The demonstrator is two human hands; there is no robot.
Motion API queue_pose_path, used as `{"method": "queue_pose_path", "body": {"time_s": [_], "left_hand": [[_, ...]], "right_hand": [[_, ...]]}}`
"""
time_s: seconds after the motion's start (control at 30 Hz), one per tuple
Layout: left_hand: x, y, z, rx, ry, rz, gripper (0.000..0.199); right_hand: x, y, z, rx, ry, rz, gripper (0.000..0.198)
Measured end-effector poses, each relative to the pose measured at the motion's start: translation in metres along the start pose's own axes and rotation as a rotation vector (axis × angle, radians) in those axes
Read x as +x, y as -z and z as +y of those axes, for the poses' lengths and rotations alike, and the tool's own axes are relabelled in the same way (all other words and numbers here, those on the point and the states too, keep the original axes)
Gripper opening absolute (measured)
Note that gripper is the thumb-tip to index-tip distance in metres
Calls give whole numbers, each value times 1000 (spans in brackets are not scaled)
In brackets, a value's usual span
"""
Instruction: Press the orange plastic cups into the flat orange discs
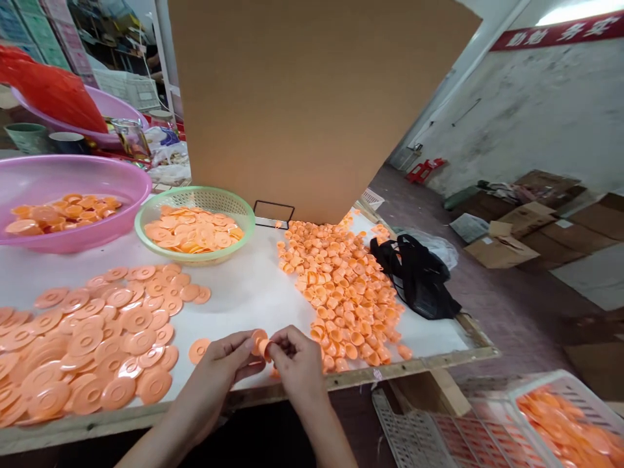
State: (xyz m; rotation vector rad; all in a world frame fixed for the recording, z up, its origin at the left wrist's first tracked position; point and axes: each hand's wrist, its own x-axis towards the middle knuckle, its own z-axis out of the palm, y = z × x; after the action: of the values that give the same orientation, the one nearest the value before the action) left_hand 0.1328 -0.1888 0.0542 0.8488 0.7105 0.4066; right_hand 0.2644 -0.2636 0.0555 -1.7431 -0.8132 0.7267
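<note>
Near the table's front edge, my left hand [212, 372] pinches an orange plastic disc [258, 336], tilted up on edge. My right hand [301, 369] grips a small orange plastic cup [265, 350] and presses it against the disc's face; the fingers partly hide where they meet. One loose disc [199, 351] lies flat just left of my hands. Farther left spreads a heap of similar round discs [119, 351] with ringed centres. To the right of my hands lies a large pile of little cups [347, 286].
A green basket [195, 258] of orange pieces and a pink basin [73, 242] stand at the back left. Tall cardboard [312, 110] rises behind the table [256, 292]. A black bag [419, 279] lies at the right; a white crate [526, 416] sits below.
</note>
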Motion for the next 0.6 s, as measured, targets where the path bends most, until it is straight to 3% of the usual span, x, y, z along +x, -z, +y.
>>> {"method": "queue_pose_path", "body": {"time_s": [0.13, 0.27, 0.4, 0.5, 0.6], "left_hand": [[-7, -3, -4, 65, -57, -14, 45], [-12, 1, -2, -23, -99, 72, 43], [-14, 6, 4, -92, -69, 52, 40], [-13, 7, 3, -78, -58, 84, 43], [-11, 7, -1, 70, -155, 122, 45]], "right_hand": [[-3, -23, -3, 162, -50, 52, 17], [-5, -27, -2, 233, -13, 34, 18], [-3, -28, 3, 376, -89, -14, 19], [-3, -31, 5, 280, -62, 33, 19], [-5, -37, 5, 143, 17, 74, 18]]}}
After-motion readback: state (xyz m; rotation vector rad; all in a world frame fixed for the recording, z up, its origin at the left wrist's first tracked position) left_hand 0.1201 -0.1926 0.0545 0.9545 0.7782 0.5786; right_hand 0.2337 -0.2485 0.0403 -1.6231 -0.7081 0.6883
